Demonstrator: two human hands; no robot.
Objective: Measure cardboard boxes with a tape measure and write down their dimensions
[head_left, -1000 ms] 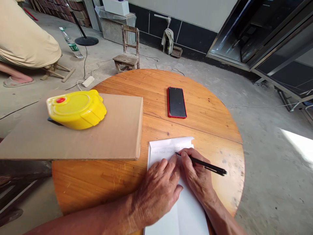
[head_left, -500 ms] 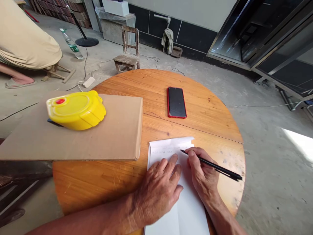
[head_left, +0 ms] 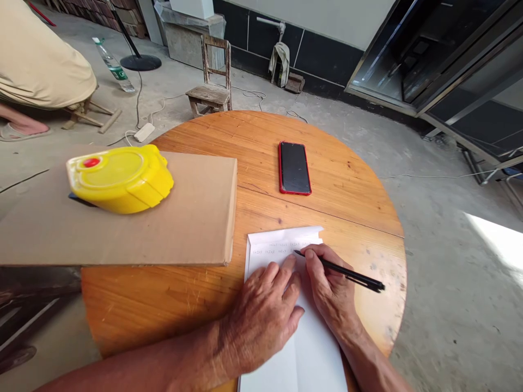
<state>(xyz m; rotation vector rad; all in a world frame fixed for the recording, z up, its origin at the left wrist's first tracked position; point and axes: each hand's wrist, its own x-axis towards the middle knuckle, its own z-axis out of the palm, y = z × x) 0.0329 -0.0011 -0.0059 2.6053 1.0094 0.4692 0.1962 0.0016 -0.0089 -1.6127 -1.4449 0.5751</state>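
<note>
A white sheet of paper [head_left: 314, 348] lies on a round wooden table [head_left: 175, 305], with two short rows of small handwriting near its top. My left hand [head_left: 265, 316] rests flat on the paper, fingers spread, just below the writing. In my right hand [head_left: 333, 283] is a black pen [head_left: 351, 273], gripped near its point. The pen's tip is at the second row, beside the last marks; whether it touches the paper I cannot tell. The upper edge of the paper looks folded and torn at the right corner.
A smartphone in a red case [head_left: 295, 167] lies beyond the paper. On the left, a yellow plastic container [head_left: 122, 177] sits on a flat cardboard box [head_left: 196, 218]. Past the table are a small wooden chair [head_left: 210, 92], a water bottle [head_left: 114, 68] and a seated person [head_left: 41, 60].
My right hand and the pen have shifted slightly left, bringing the tip back to the second row of writing. My left hand stays on the paper. The view has tilted a little.
</note>
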